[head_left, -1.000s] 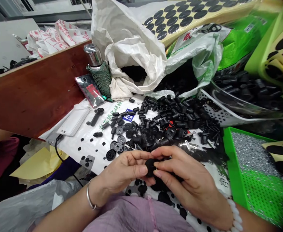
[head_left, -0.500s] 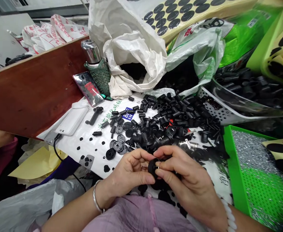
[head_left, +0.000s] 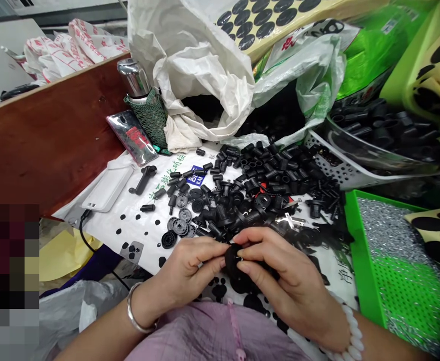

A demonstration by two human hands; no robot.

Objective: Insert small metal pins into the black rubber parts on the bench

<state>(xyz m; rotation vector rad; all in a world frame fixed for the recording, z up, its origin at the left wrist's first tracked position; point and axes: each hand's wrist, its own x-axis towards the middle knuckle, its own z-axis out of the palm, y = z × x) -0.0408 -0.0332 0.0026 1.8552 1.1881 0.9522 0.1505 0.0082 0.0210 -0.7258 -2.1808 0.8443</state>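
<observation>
In front of my lap, a round black plastic part is held between my two hands. My left hand is closed, with thumb and forefinger pinched at the part's left side; whether a thin pin lies between those fingertips is hidden. My right hand grips the part from the right, its fingertips closed around a small shiny metal bit at the centre. Just beyond the hands lies a heap of black plastic pieces, among them tubes and stems. Several grey-black discs sit left of the heap.
A green tray of small metal pins stands at right. Behind it are a white perforated basket and a clear bowl of black tubes. White sacks, a flask, a phone and a cabled white device lie beyond.
My left fingertips have closed at the part's left side, where a thin metal pin showed before. The hands and part have shifted slightly left, and the whole view has moved a little.
</observation>
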